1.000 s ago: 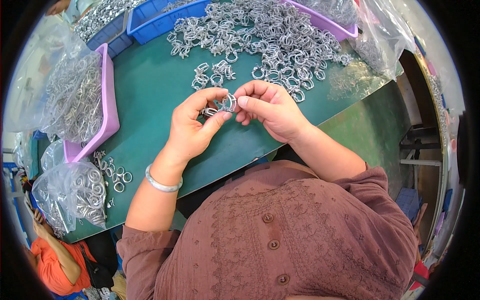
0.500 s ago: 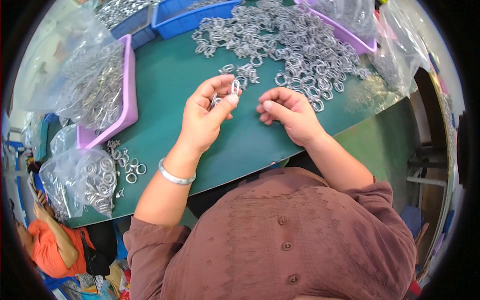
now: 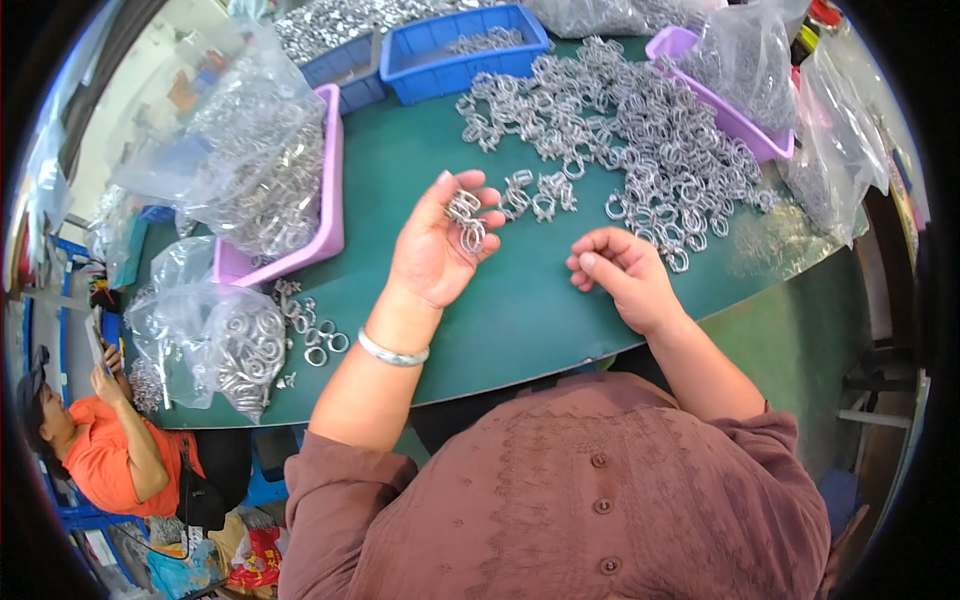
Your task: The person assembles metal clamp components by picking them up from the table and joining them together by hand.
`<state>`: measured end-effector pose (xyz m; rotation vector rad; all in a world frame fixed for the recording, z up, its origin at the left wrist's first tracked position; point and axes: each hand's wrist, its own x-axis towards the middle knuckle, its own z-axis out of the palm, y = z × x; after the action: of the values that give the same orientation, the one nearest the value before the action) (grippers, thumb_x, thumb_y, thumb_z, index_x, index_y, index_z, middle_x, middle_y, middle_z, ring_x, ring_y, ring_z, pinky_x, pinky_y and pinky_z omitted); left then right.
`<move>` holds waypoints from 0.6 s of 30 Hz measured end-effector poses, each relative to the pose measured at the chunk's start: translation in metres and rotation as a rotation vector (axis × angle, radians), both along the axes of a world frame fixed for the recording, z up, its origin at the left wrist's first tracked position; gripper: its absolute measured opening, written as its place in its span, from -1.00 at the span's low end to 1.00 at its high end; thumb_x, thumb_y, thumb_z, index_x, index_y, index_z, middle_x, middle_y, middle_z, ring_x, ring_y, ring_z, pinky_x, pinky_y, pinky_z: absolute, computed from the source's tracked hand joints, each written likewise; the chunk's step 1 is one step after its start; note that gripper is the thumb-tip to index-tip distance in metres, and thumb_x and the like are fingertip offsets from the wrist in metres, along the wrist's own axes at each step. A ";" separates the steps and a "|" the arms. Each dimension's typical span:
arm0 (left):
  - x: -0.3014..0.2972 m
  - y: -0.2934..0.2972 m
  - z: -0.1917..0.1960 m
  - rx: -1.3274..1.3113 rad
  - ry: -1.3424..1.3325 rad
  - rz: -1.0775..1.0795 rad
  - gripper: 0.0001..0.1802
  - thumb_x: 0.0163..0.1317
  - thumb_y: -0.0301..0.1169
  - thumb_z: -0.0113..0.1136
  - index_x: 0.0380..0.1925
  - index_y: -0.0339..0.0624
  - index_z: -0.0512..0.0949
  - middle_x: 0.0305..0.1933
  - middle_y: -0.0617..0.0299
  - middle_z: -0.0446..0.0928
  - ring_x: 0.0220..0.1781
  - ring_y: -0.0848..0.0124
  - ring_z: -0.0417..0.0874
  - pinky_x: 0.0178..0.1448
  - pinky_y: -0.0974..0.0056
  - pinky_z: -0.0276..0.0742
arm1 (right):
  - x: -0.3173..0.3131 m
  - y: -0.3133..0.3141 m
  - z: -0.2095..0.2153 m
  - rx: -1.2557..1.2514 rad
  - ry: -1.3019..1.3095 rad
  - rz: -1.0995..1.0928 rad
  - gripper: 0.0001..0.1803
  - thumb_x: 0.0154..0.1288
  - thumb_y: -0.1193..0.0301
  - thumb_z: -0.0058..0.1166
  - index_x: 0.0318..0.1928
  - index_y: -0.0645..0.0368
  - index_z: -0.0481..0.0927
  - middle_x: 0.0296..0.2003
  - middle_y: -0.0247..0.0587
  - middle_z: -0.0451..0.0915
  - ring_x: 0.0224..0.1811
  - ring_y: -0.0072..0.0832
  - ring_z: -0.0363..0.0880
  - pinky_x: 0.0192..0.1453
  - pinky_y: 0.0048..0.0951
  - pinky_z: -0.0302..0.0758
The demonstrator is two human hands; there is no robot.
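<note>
My left hand [image 3: 440,238], palm turned up, cradles a few silvery metal rings [image 3: 466,220] in its half-curled fingers above the green table. To its right my right hand [image 3: 630,280] hovers with thumb and fingers drawn together; whatever may be between them cannot be made out. Just beyond the left fingers lies a small cluster of linked metal rings [image 3: 545,194]. A large heap of similar metal rings [image 3: 670,140] spreads over the table beyond the right hand.
A purple bin [image 3: 332,190] with bagged metal parts stands at left, beside a clear bag of spiral pieces [image 3: 245,350] and loose rings [image 3: 315,340]. At the back are a blue tray [image 3: 460,65] and another purple bin [image 3: 740,125]. A person in orange [image 3: 110,450] sits at left.
My left hand has turned its palm upward, showing the rings that the fingers partly covered before. The whole view has shifted, so the table contents appear further right and lower.
</note>
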<state>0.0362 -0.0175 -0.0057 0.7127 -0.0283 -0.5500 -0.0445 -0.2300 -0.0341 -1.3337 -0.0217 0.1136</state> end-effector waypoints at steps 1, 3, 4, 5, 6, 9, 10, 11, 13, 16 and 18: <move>0.000 0.004 0.003 0.068 -0.045 0.022 -0.69 0.26 -0.17 -0.07 -0.21 -0.19 0.42 -0.28 0.13 0.49 -0.36 0.36 0.53 -0.42 0.38 0.47 | -0.001 0.001 -0.001 -0.008 -0.010 0.018 -0.86 0.20 0.50 -0.01 -0.22 0.27 0.48 -0.37 -0.28 0.55 -0.38 -0.63 0.49 -0.28 -0.61 0.45; -0.002 0.003 0.021 0.182 -0.157 0.052 -0.74 0.24 -0.22 -0.04 -0.26 -0.18 0.43 -0.30 0.16 0.49 -0.37 0.40 0.52 -0.44 0.38 0.46 | -0.002 0.001 -0.002 -0.039 -0.019 0.043 -0.85 0.20 0.50 -0.01 -0.21 0.27 0.48 -0.37 -0.29 0.54 -0.37 -0.64 0.49 -0.26 -0.61 0.45; -0.001 0.007 0.031 0.231 -0.232 0.066 -0.77 0.24 -0.25 -0.02 -0.28 -0.18 0.43 -0.31 0.17 0.48 -0.38 0.42 0.51 -0.44 0.39 0.46 | -0.002 0.001 -0.002 -0.049 -0.022 0.053 -0.84 0.20 0.50 -0.01 -0.21 0.27 0.48 -0.36 -0.30 0.54 -0.36 -0.64 0.49 -0.26 -0.62 0.45; 0.000 0.006 0.046 0.308 -0.320 0.101 -0.79 0.23 -0.27 -0.01 -0.29 -0.18 0.43 -0.31 0.18 0.48 -0.38 0.43 0.51 -0.43 0.40 0.45 | -0.004 -0.002 -0.003 -0.062 -0.040 0.058 -0.84 0.19 0.51 -0.02 -0.20 0.28 0.48 -0.35 -0.31 0.53 -0.35 -0.65 0.48 -0.25 -0.62 0.44; 0.002 0.009 0.063 0.414 -0.442 0.153 -0.80 0.22 -0.28 0.00 -0.30 -0.18 0.44 -0.33 0.20 0.48 -0.38 0.45 0.51 -0.43 0.41 0.44 | -0.004 -0.002 -0.003 -0.058 -0.044 0.059 -0.84 0.19 0.51 -0.02 -0.20 0.28 0.48 -0.35 -0.31 0.53 -0.35 -0.65 0.48 -0.25 -0.62 0.44; 0.015 0.018 0.116 0.650 -0.859 0.437 -0.88 0.18 -0.39 0.08 -0.34 -0.19 0.51 -0.37 0.30 0.51 -0.43 0.53 0.50 -0.44 0.44 0.42 | -0.007 -0.004 -0.003 -0.061 -0.058 0.067 -0.83 0.19 0.52 -0.01 -0.19 0.29 0.47 -0.35 -0.35 0.51 -0.33 -0.67 0.46 -0.23 -0.63 0.43; 0.020 0.022 0.135 0.770 -1.059 0.559 -0.87 0.17 -0.41 0.10 -0.33 -0.22 0.52 -0.38 0.32 0.50 -0.45 0.57 0.47 -0.45 0.49 0.38 | -0.007 -0.005 -0.003 -0.060 -0.054 0.052 -0.83 0.19 0.52 -0.01 -0.19 0.29 0.47 -0.35 -0.35 0.51 -0.33 -0.67 0.46 -0.23 -0.63 0.43; 0.029 0.033 0.153 0.904 -1.304 0.740 -0.86 0.16 -0.42 0.12 -0.32 -0.24 0.54 -0.43 0.35 0.49 -0.46 0.62 0.44 -0.45 0.54 0.33 | -0.006 -0.004 -0.003 -0.058 -0.079 0.064 -0.83 0.18 0.52 -0.01 -0.20 0.29 0.47 -0.35 -0.36 0.51 -0.34 -0.68 0.45 -0.23 -0.64 0.42; 0.048 0.062 0.184 1.109 -1.577 1.021 -0.85 0.14 -0.41 0.15 -0.33 -0.25 0.56 -0.49 0.38 0.50 -0.51 0.68 0.38 -0.42 0.56 0.30 | -0.004 0.000 -0.004 -0.074 -0.103 0.080 -0.84 0.17 0.53 0.01 -0.22 0.30 0.48 -0.38 -0.38 0.50 -0.35 -0.72 0.43 -0.25 -0.66 0.40; 0.069 0.097 0.210 1.410 -1.491 1.009 -0.77 0.14 -0.33 0.14 -0.29 -0.27 0.56 -0.47 0.33 0.51 -0.42 0.63 0.45 -0.32 0.51 0.36 | -0.003 -0.001 -0.007 -0.107 -0.136 0.092 -0.84 0.17 0.52 0.02 -0.22 0.29 0.48 -0.39 -0.40 0.50 -0.37 -0.73 0.41 -0.27 -0.66 0.39; 0.079 0.120 0.212 1.966 -1.167 0.633 -0.72 0.12 -0.28 0.13 -0.26 -0.24 0.56 -0.38 0.21 0.55 -0.28 0.46 0.53 -0.16 0.37 0.40 | -0.003 0.000 -0.010 -0.099 -0.153 0.086 -0.84 0.17 0.51 0.02 -0.22 0.29 0.49 -0.41 -0.41 0.49 -0.38 -0.73 0.40 -0.29 -0.65 0.39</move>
<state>0.1152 0.1026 0.2063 2.7421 -0.3660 0.7815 -0.0474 -0.2297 -0.0440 -1.4388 -0.2050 0.0862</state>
